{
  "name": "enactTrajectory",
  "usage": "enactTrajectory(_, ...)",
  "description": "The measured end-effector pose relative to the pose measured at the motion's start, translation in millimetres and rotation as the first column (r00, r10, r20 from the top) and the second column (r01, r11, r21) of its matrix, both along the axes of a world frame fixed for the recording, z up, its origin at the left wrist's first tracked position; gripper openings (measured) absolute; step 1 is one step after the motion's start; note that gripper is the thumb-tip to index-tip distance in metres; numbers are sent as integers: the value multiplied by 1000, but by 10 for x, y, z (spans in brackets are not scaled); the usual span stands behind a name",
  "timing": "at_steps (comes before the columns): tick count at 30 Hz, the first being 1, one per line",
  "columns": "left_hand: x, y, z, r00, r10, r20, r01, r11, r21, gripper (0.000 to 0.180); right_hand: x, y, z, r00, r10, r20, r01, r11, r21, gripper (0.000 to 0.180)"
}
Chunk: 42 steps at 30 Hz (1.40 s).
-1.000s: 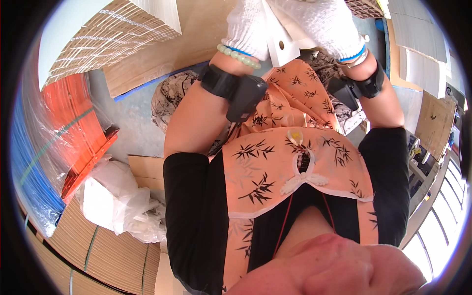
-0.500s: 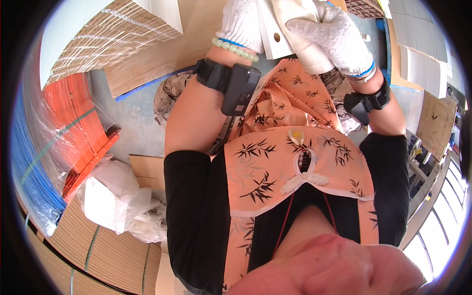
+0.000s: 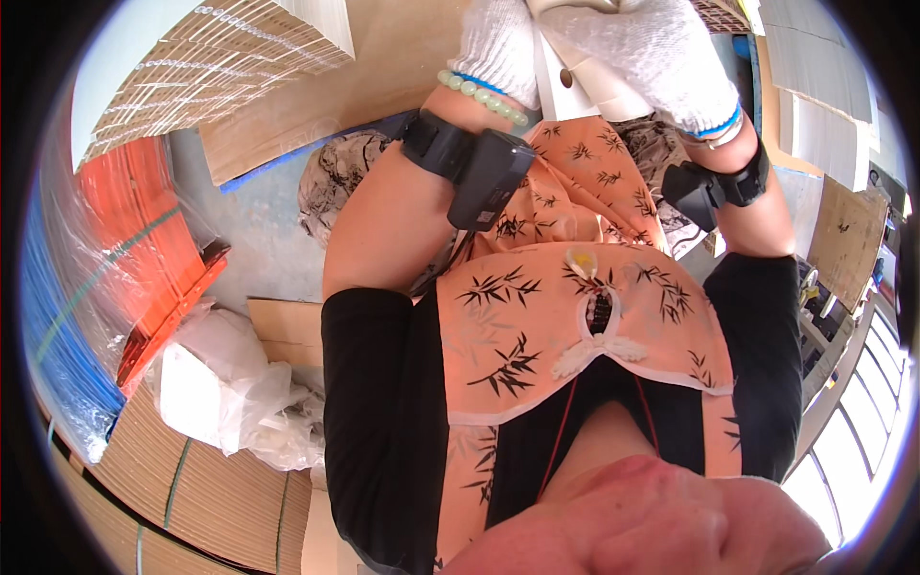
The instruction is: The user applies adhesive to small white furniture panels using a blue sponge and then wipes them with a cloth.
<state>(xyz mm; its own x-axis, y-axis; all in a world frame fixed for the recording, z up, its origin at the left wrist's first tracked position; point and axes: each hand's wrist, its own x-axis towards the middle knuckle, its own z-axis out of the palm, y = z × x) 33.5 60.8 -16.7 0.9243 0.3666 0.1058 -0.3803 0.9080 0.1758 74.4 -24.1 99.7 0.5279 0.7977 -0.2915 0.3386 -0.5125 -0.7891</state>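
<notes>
At the upper edge, my right hand (image 3: 642, 53) wears a white knit glove and is closed around a folded white cardboard piece (image 3: 567, 96), which has a small round hole. The piece's near end curves and hangs above the lap of my peach apron. My left hand (image 3: 494, 46), gloved the same way, lies against the left side of the piece. Its fingers run past the top of the picture, so its grip is hidden. The far end of the piece is also out of sight.
Tall stacks of flat cardboard (image 3: 230, 72) stand at the upper left. White sheets (image 3: 819, 125) are piled at the right. Orange panels (image 3: 134, 211) in clear film and crumpled plastic (image 3: 220, 383) lie to the left. Strapped cardboard (image 3: 201, 489) fills the lower left.
Both hands have shifted slightly right and up, carrying the cardboard piece along. My right hand has swung further left across it and now covers more of it.
</notes>
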Motion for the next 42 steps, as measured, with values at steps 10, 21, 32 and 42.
enactTrajectory(10, -132, 50, -167, 991, 111, -73, -113, 993, -29, 52, 89, -136, -266, 937, 268, 223, -300, 946, 125, 23)
enactTrajectory(21, -169, -25, 297, 991, -129, 23, 130, 990, -61, 49, 321, -235, 7, 965, 101, -243, -33, 962, 270, 35)
enactTrajectory(32, -249, -5, 145, 995, -87, -49, 83, 993, -80, 48, 168, -170, 273, 884, 301, 359, -370, 918, 143, 23)
enactTrajectory(42, -316, 56, -26, 994, -25, -105, 19, 998, -64, 47, 62, -217, 176, 754, 489, 439, -473, 868, -154, 12)
